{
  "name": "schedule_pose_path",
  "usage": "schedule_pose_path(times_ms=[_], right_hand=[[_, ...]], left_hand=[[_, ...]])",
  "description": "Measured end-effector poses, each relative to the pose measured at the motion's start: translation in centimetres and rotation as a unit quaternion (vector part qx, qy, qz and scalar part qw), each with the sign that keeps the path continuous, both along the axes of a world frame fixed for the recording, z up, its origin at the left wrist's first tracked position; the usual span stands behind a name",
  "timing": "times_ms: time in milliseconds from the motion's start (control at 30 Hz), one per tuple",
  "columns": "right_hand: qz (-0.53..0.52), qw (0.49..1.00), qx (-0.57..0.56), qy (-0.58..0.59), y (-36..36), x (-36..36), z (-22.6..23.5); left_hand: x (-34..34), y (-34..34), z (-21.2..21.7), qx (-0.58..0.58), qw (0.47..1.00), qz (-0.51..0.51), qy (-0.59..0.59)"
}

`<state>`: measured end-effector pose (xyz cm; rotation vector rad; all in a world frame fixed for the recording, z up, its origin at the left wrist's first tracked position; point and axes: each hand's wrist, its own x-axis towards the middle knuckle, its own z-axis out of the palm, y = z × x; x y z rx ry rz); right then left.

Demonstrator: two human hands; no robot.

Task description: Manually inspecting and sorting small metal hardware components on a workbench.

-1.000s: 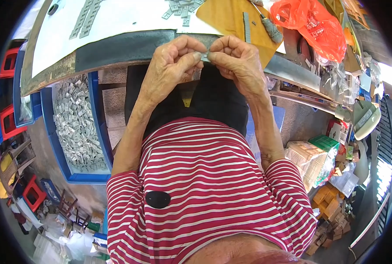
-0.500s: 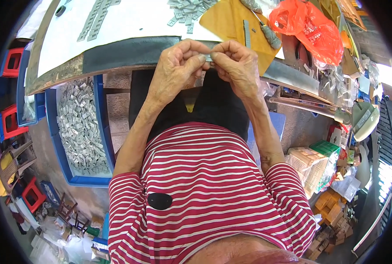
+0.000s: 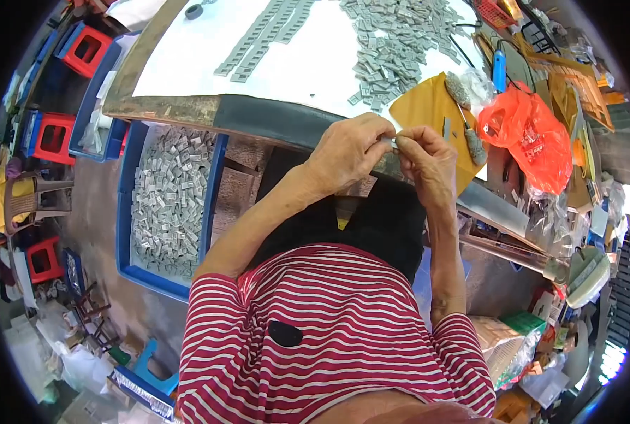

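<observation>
My left hand (image 3: 350,154) and my right hand (image 3: 428,161) meet just over the front edge of the table. Both are closed in a pinch around a small grey piece (image 3: 393,143), mostly covered by the fingertips. Beyond them on white paper lies a heap of small flat grey pieces (image 3: 393,53). Similar pieces stand lined up in long rows (image 3: 269,39) farther left. To the right of my hands is a yellow-brown sheet (image 3: 421,106) with a narrow grey strip (image 3: 447,127) and a tool with a wrapped handle (image 3: 474,147) on it.
A blue tray (image 3: 124,212) full of loose grey pieces stands low at my left. A red plastic bag (image 3: 527,138) lies at the table's right, near a blue-handled tool (image 3: 498,71). A dark ring (image 3: 193,11) sits at the far left. Red stools (image 3: 54,138) stand beyond the tray.
The whole view has shifted, so the table, tray and hands appear lower and farther right, and more of the heap shows. My hands still pinch together at the table edge.
</observation>
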<state>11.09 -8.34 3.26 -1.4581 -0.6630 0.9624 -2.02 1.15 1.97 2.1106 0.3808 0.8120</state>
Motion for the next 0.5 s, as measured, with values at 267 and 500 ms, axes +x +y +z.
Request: schedule_pose_path(times_ms=[267, 500], right_hand=[[0.047, 0.999, 0.019, 0.017, 2.1, 0.4, -0.3], [0.044, 0.999, 0.009, -0.004, 2.6, 0.7, -1.0]], left_hand=[[-0.2, 2.2, 0.7, 0.134, 0.990, 0.015, 0.028], [0.1, 2.5, 0.9, 0.149, 0.987, 0.020, 0.062]])
